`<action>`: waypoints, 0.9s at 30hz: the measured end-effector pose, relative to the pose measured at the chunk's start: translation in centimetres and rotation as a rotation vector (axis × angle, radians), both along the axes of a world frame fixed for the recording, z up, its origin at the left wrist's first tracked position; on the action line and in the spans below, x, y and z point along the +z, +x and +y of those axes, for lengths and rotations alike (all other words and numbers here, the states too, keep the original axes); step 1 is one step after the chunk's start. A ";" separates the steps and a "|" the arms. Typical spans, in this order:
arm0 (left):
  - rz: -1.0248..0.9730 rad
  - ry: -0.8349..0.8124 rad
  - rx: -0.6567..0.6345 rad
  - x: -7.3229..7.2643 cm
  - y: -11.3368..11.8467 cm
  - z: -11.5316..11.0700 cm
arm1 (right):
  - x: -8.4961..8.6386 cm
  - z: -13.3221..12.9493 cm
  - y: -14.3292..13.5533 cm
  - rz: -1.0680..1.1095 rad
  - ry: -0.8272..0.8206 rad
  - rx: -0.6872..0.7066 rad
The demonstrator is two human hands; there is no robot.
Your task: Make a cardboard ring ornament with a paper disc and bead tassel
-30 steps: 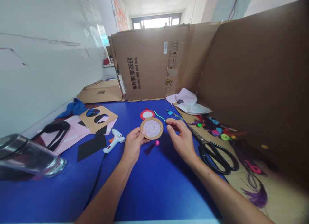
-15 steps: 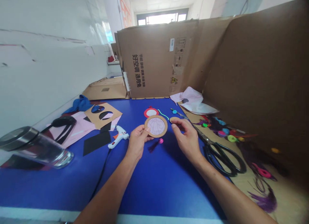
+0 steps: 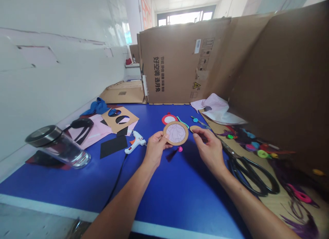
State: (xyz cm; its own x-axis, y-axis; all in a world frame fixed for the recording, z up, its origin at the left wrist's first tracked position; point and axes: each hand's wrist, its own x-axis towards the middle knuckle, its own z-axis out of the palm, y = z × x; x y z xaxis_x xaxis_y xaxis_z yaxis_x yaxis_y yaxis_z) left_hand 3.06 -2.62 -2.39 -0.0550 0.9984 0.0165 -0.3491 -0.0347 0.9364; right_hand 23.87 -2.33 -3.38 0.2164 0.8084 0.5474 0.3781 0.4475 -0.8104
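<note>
My left hand [image 3: 157, 146] pinches the left edge of a round cardboard ring [image 3: 186, 136], thumb on top. A pale purple sheet with dark curved lines [image 3: 176, 133] fills the ring's middle. To its right, my right hand [image 3: 211, 146] is curled, with thumb and fingertips at a small cardboard disc [image 3: 194, 128]; the fingers partly cover the disc. Below the ring shows a pink bead [image 3: 180, 149] with a dark purple tassel [image 3: 170, 156]. Behind it lie a red ring with a white centre [image 3: 169, 119] and a green strip [image 3: 183, 121].
A white glue gun [image 3: 136, 142] and black sheet [image 3: 113, 146] lie left, near a glass bottle [image 3: 69, 150] and cardboard with cut-out holes [image 3: 130, 122]. Large black-handled scissors [image 3: 253, 175], a compass [image 3: 195, 120] and several beads lie right. Tall cardboard walls [image 3: 177, 67] stand behind.
The view has turned slightly left, so everything sits farther right in the picture. Both hands keep nearly the same pose around the ring and the disc.
</note>
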 end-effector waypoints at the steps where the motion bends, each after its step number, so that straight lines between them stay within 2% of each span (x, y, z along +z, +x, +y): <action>1: 0.000 0.000 0.002 0.0 0.0 0.0 | 0.0 0.0 0.0 -0.001 -0.003 0.002; 19: 0.013 0.002 0.019 0.3 0.0 0.1 | -0.2 0.0 -0.1 0.055 -0.048 0.048; 27: 0.023 0.010 0.005 0.5 0.1 0.0 | -0.3 -0.1 -0.6 0.231 -0.172 0.264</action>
